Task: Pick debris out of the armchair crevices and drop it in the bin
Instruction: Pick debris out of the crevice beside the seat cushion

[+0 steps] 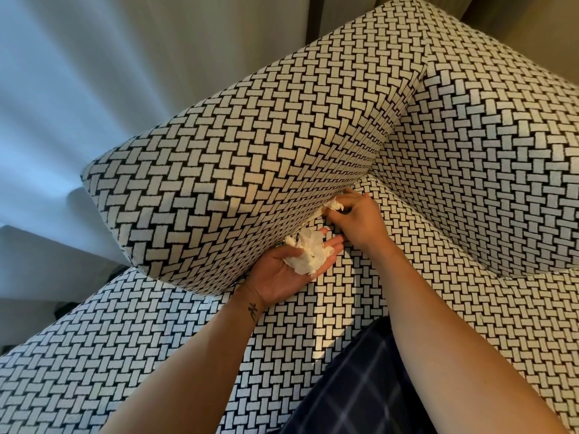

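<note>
Item 1, armchair: basket-weave upholstery in black and white. I see the seat, one armrest and the back.

Item 2, crevice: the seam where the armrest meets the seat, towards the seat's back corner. This is the spot I am working.

Item 3, right hand: at the crevice, its fingers curled and clamped on a tissue scrap. The scrap sits right at the seam. I cannot tell whether it is fully free of it.

Item 4, left hand: palm up just beside the armrest, above the seat, fingers spread and nearly straight. It carries a tissue wad loose in the palm and serves as a tray.

Item 5, bin: not in view.

Item 6, surroundings: a pale curtain beyond the armrest; a dark checked garment at the seat's front edge.

Progress, as I judge it: some debris is gathered in the left palm and one more piece is in hand. Nothing has reached the bin as far as I can see. The drop is left to do, and the rest of this seam and the other crevices may need checking too.
</note>
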Available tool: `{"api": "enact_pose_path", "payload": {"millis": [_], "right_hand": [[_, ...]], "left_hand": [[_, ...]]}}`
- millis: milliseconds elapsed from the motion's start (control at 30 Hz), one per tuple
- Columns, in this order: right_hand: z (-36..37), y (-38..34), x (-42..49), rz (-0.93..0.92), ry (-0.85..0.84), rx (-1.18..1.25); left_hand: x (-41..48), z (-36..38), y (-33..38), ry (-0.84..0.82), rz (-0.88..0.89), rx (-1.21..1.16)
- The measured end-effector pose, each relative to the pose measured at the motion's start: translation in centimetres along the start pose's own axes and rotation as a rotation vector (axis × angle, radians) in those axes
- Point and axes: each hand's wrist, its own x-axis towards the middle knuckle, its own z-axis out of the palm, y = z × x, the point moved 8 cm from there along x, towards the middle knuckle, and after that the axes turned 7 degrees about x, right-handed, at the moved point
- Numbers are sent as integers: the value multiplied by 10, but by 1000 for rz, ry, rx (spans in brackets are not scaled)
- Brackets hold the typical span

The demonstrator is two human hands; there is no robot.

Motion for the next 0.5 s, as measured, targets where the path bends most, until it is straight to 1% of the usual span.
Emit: {"api": "enact_pose_path", "payload": {"millis": [133,233,333,500], "right_hand": [[3,-2,1,-66,-40,33],[2,1,1,-68,-30,26],[2,7,3,-24,-27,-1],[-11,5,-1,62,36,86]], "left_hand": [[-1,3,1,1,17,25],[0,0,1,8,27,50],[-1,3,2,-11,36,58],[-1,2,1,-12,29,55]]}}
